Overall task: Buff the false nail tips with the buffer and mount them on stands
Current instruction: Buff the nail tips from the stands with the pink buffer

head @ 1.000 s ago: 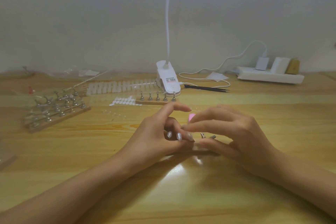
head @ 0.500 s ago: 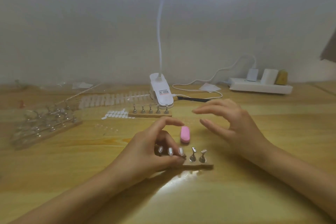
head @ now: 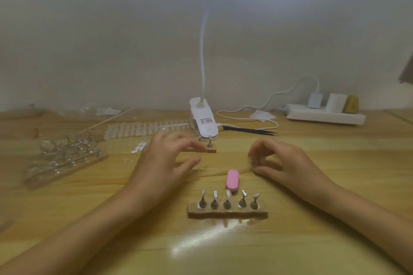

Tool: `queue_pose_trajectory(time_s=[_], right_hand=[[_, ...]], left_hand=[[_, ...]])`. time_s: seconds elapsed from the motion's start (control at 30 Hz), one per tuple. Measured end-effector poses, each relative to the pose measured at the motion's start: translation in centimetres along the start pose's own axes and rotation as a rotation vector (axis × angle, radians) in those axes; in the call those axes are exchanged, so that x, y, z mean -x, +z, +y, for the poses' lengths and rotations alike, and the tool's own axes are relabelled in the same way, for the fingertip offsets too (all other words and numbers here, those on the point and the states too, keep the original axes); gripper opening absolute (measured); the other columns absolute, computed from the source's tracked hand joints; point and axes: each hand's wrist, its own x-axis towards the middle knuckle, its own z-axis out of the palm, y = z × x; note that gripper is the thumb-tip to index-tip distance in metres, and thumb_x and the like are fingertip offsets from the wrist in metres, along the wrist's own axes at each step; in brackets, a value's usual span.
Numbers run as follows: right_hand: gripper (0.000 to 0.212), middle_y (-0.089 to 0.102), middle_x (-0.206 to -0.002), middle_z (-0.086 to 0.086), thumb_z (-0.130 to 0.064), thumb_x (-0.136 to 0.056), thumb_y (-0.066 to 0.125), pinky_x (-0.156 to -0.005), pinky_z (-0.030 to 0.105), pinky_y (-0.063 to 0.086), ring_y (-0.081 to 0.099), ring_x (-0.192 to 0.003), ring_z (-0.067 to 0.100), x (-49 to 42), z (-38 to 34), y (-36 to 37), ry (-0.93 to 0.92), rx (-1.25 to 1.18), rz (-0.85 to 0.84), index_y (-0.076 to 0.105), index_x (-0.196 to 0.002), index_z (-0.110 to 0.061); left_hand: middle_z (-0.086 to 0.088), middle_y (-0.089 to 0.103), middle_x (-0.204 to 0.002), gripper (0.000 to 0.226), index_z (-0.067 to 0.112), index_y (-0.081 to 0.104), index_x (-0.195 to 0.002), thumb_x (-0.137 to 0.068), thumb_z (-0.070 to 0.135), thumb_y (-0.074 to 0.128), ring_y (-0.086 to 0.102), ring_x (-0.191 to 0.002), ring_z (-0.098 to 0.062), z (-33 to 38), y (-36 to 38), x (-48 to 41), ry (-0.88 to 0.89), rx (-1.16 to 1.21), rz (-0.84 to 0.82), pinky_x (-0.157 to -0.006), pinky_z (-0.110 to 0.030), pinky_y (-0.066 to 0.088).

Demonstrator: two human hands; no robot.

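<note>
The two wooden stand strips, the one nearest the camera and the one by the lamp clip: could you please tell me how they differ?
The near strip stands free of both hands; the far strip is partly covered by the left hand. The near strip shows all five metal holders, three apparently topped with pale nail tips; the far strip shows only one holder, apparently bare. Both are wooden bases lying flat on the table.

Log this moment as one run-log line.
left hand: reaching far stand strip | right hand: curled, holds nothing visible | pink buffer: on table | near stand strip: three tips mounted
</note>
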Motion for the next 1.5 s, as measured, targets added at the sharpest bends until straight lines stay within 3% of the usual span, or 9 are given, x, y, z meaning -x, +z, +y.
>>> queue_pose_trajectory(time_s=[0.13,0.37,0.57,0.73,0.93,1.1,1.27,1.37,1.5], right_hand=[[0.033,0.066,-0.091,-0.014,-0.006,-0.081,0.08,-0.076,0.025,0.054,0.066,-0.086,0.01,0.3,-0.6,0.4,-0.079,-0.002,0.024,0.063,-0.099,-0.028],[0.034,0.067,-0.097,-0.008,0.0,-0.08,0.08,-0.077,0.025,0.056,0.065,-0.083,0.014,0.4,-1.5,0.5,-0.105,-0.08,0.015,0.068,-0.103,-0.022],[0.028,0.071,-0.086,-0.005,-0.002,-0.079,0.079,-0.075,0.02,0.055,0.069,-0.082,0.016,0.2,-1.4,0.4,0.02,-0.329,0.006,0.076,-0.098,-0.024],[0.017,0.075,-0.085,0.003,-0.02,-0.079,0.076,-0.065,0.023,0.057,0.071,-0.073,0.015,0.0,-1.6,0.4,0.183,-0.537,-0.041,0.078,-0.092,-0.03],[0.029,0.073,-0.078,0.007,-0.027,-0.068,0.08,-0.063,0.018,0.055,0.067,-0.069,0.011,0.0,-1.1,0.3,0.353,-0.876,-0.075,0.079,-0.095,-0.018],[0.017,0.076,-0.084,0.001,-0.025,-0.071,0.078,-0.064,0.02,0.057,0.072,-0.076,0.012,0.4,-2.1,0.4,0.259,-0.76,0.047,0.078,-0.088,-0.024],[0.014,0.07,-0.082,-0.002,-0.021,-0.089,0.073,-0.063,0.03,0.057,0.069,-0.074,0.014,0.7,-2.9,0.1,-0.441,0.018,0.359,0.076,-0.086,-0.007],[0.023,0.071,-0.079,0.004,-0.023,-0.094,0.069,-0.052,0.036,0.054,0.068,-0.064,0.022,0.6,-2.4,-0.2,-0.582,0.218,0.383,0.078,-0.085,-0.004],[0.023,0.072,-0.083,0.008,-0.018,-0.095,0.068,-0.062,0.033,0.058,0.072,-0.074,0.019,0.5,-1.9,-0.5,-0.649,0.169,0.33,0.078,-0.086,0.001]], left_hand=[[0.036,0.059,-0.1,0.021,0.048,0.065,-0.103,-0.084,0.054,0.061,0.04,-0.109,0.002,0.5,0.2,0.1,0.029,-0.085,-0.075,-0.087,-0.028,0.021],[0.029,0.062,-0.084,0.013,0.044,0.062,-0.089,-0.081,0.049,0.07,0.052,-0.09,0.007,1.5,0.0,0.3,0.125,-0.077,0.008,-0.084,-0.028,0.025],[0.026,0.043,-0.101,0.02,0.04,0.063,-0.087,-0.075,0.045,0.078,0.036,-0.105,0.0,1.7,0.0,0.5,0.152,-0.222,0.054,-0.083,-0.027,0.017],[0.011,0.061,-0.096,0.028,0.025,0.067,-0.074,-0.062,0.026,0.092,0.055,-0.09,-0.02,2.0,0.2,0.6,0.331,-0.349,0.217,-0.075,-0.035,0.03],[0.014,0.068,-0.09,0.02,0.025,0.063,-0.079,-0.087,0.039,0.074,0.049,-0.089,-0.016,1.2,-0.8,0.0,0.733,-0.498,0.569,-0.078,-0.036,0.028],[0.02,0.071,-0.092,0.014,0.026,0.074,-0.077,-0.082,0.039,0.073,0.061,-0.091,-0.015,1.7,-0.8,0.3,0.449,-0.211,0.398,-0.08,-0.041,0.032],[0.02,0.07,-0.08,0.021,0.033,0.07,-0.074,-0.07,0.053,0.07,0.059,-0.07,-0.006,2.3,-1.4,0.1,0.119,0.257,0.18,-0.09,-0.057,0.043],[0.02,0.07,-0.076,0.033,0.034,0.069,-0.071,-0.057,0.064,0.066,0.051,-0.064,-0.001,2.4,-1.7,-0.5,-0.026,0.263,0.072,-0.09,-0.041,0.045],[0.016,0.072,-0.073,0.029,0.028,0.072,-0.066,-0.055,0.055,0.072,0.059,-0.063,0.007,2.2,-2.2,-1.1,-0.143,0.417,-0.146,-0.065,-0.007,0.042]])
